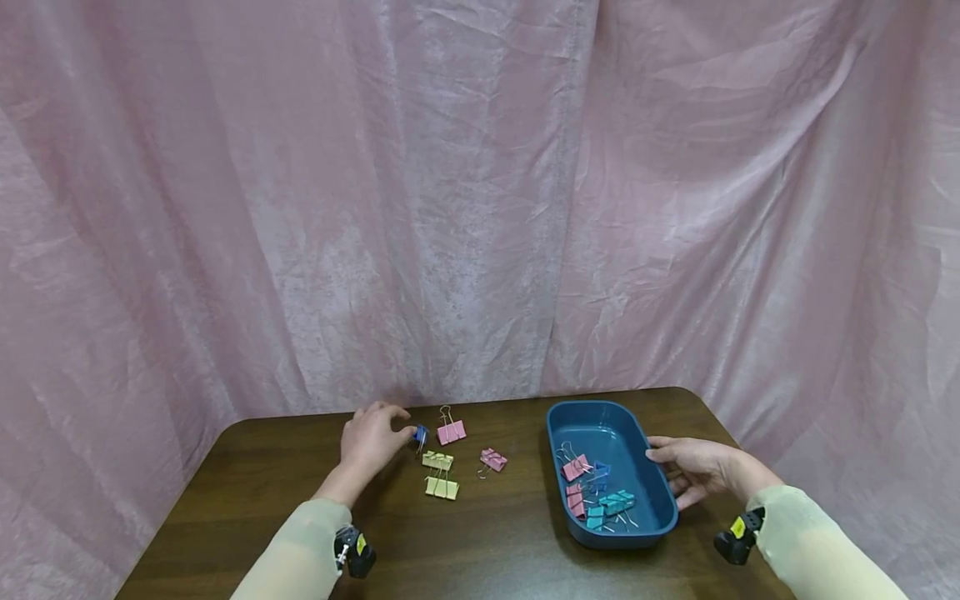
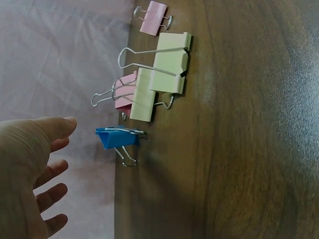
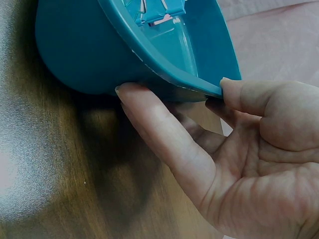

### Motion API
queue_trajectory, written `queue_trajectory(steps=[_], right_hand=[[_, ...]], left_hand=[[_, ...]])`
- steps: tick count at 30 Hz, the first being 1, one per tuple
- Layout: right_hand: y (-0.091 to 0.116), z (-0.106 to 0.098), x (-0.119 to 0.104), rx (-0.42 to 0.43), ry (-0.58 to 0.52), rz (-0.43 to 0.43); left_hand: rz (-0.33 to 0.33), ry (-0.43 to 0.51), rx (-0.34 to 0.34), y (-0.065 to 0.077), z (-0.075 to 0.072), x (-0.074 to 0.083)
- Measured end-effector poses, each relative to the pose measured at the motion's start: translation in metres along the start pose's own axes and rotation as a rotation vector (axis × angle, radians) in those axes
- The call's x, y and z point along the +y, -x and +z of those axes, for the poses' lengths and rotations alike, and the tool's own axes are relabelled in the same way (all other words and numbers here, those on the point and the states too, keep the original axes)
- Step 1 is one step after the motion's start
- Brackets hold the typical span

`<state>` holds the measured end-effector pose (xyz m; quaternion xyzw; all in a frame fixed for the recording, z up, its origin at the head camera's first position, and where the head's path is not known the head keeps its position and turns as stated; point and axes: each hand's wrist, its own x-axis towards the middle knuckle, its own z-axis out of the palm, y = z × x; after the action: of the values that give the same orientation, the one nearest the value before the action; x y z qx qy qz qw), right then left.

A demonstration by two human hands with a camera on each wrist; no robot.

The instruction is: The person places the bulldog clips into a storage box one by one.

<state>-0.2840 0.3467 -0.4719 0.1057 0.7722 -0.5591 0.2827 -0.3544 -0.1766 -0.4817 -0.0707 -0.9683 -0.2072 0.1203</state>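
Note:
A blue binder clip [image 1: 421,435] stands on the table near its back edge, silver handles outward. My left hand [image 1: 371,437] reaches beside it, thumb and fingers spread; in the left wrist view a gap separates the hand [image 2: 30,174] from the clip [image 2: 117,137]. Close by lie two yellow binder clips [image 1: 442,488], a pink binder clip [image 1: 452,432] and a smaller pink one [image 1: 492,459]. With the thumb over its rim and the other fingers against its outer side, my right hand [image 1: 701,467] grips a blue tray [image 3: 84,55].
Inside the tray, pink, blue and teal binder clips [image 1: 617,502] gather toward the near left end. The brown wooden table [image 1: 495,542] ends at a pink curtain [image 1: 465,208] hanging behind it. Each wrist wears a small black camera [image 1: 738,537].

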Motion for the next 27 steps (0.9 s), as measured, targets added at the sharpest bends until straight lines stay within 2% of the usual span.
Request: queue_trajectory(steps=[10, 27], right_hand=[[0.001, 0.000, 0.000, -0.012, -0.005, -0.005], [0.000, 0.000, 0.000, 0.008, 0.009, -0.005]], left_hand=[[-0.017, -0.057, -0.002, 0.002, 0.013, 0.004], [-0.068, -0.057, -0.015, -0.001, 0.029, 0.005]])
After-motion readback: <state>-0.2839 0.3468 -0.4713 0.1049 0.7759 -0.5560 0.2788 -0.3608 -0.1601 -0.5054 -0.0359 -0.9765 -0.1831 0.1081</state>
